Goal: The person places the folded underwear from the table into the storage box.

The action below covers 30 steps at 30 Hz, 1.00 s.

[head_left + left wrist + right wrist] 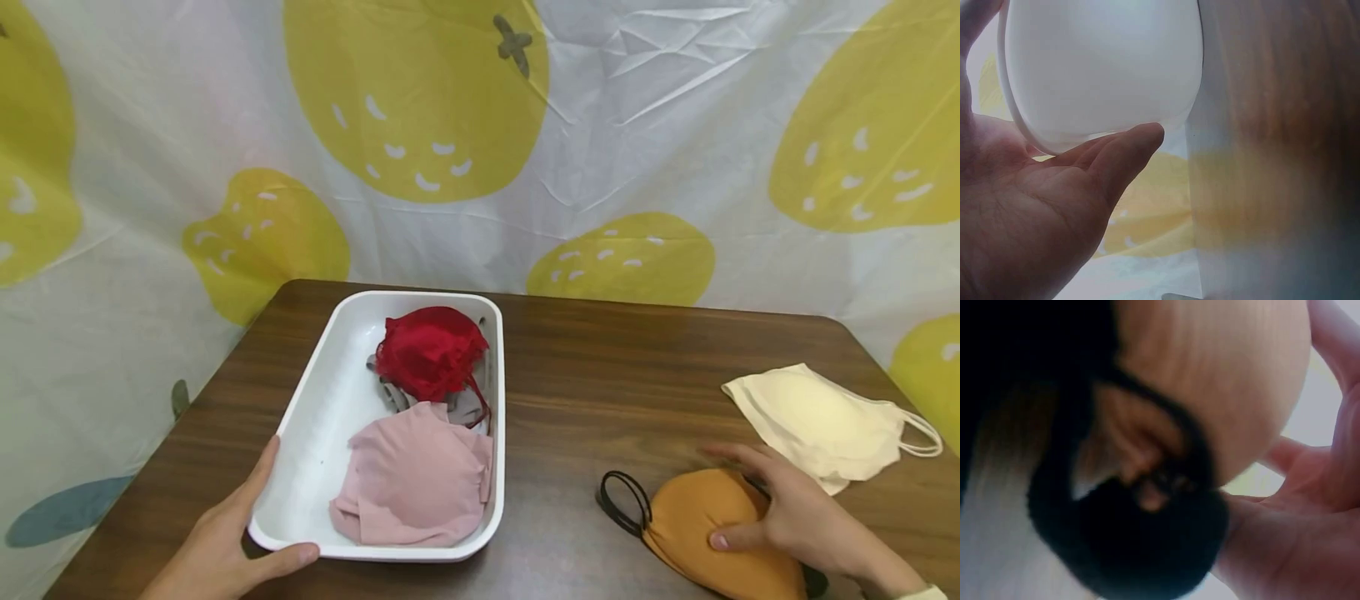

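bare table (566, 375) between the white tray (322, 425) and the mustard bra (693, 517) leaves a hand room to pass. the tray's raised rim bars any low sideways path into it; within, the left side is open, while the red bra (431, 346) and pink bra (420, 483) crowd the right. the left hand (221, 533) blocks the near left corner, the curtain (450, 246) the far side.

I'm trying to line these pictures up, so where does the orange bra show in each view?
Head: the orange bra is at lower right, partly beneath the right hand.
Left wrist: not in it.
Right wrist: large in the upper middle, paler and blurred.
Shared landmark: the right hand, beside the bra and coming in from the right in both the head and right wrist views.
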Motion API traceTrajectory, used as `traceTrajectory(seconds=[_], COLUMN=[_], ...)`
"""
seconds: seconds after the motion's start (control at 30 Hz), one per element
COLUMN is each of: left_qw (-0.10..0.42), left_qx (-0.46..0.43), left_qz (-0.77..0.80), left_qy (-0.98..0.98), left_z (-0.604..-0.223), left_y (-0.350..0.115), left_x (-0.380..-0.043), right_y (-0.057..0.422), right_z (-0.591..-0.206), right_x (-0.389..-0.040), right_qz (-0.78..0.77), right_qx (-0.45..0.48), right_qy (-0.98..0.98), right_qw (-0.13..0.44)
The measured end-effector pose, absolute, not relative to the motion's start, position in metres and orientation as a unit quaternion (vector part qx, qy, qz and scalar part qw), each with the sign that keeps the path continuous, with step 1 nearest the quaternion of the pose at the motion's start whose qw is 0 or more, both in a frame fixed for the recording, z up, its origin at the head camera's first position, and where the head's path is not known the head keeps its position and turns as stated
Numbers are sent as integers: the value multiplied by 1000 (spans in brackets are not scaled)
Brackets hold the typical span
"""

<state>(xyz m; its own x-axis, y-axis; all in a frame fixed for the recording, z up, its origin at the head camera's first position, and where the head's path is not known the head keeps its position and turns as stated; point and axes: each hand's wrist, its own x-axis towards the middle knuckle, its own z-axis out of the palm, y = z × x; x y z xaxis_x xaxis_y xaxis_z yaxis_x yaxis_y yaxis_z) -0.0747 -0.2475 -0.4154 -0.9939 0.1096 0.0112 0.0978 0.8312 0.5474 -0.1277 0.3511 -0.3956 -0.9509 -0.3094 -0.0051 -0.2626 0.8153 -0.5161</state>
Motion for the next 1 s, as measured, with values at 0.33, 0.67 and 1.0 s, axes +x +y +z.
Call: traceTrajectory(seconds=[0.33,0.67,1.0], left_qw=[18,26,-3], left_qx=[48,37,58], left_qz=[289,293,290], left_qy=[956,955,955], left_z=[-415,-414,-414], left_y=[-248,-245,-245], left_x=[-74,-74,-71], right_y=[352,358,363], right_z=[-394,-389,-389], right_x=[-126,-127,-130], right_qz=[-352,-464,-549], right_qx=[-108,-46,-44], right_qy=[926,872,822], right_qw=[88,150,143])
